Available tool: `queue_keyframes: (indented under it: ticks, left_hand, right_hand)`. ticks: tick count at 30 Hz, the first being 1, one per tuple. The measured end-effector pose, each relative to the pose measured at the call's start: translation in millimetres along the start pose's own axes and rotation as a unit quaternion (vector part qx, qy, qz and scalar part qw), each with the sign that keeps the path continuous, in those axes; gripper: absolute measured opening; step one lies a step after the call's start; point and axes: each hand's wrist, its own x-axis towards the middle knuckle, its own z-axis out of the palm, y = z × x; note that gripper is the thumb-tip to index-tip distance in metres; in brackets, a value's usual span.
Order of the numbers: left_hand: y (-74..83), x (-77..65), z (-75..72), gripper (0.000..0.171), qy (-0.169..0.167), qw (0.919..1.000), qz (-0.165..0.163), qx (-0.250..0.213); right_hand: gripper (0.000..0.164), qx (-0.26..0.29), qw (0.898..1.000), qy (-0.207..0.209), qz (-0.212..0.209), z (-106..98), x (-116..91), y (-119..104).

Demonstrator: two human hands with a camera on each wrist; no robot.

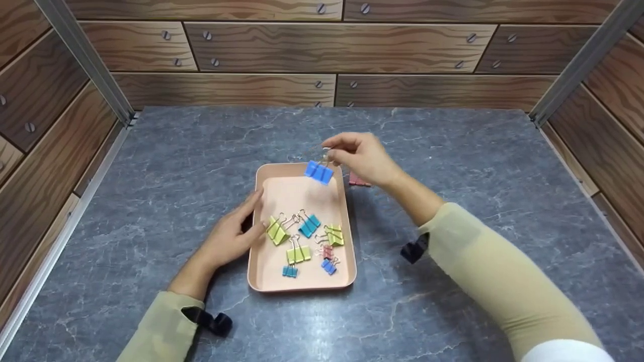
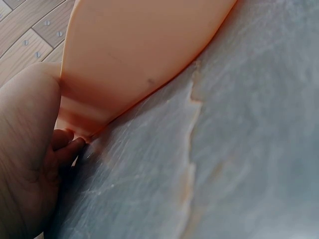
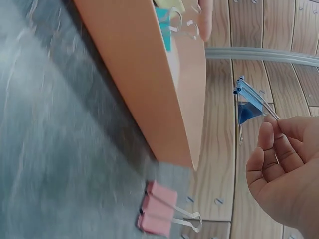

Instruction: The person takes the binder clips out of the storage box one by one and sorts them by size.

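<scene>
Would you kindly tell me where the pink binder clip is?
The pink binder clip lies on the grey table, just outside the tray's far right corner, below the right hand.

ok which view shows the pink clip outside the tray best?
Right wrist: the pink clip lies whole on the table beside the tray corner, wire handles visible. Head view shows only a sliver behind the right hand. Left wrist doesn't show it.

At frame centre, the right hand (image 1: 365, 158) pinches a blue metal binder clip (image 1: 318, 172) above the peach plastic tray (image 1: 302, 284); the left hand (image 1: 232, 236) touches the tray's left rim.
</scene>
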Motion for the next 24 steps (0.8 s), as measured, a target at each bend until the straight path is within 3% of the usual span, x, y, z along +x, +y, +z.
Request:
queue_keyframes:
  ticks: [11,24]
  left_hand:
    - [-1.6,0.7,1.0,0.074,0.004,0.9999,0.011,-0.007]
    - [-0.7,0.9,0.9,0.074,0.004,1.0,0.007,-0.004]
  right_hand:
    - [0.021,-0.018,0.999,0.039,0.012,-48,-7,12]
    - [0.023,-0.041,0.997,0.065,0.032,-86,-21,34]
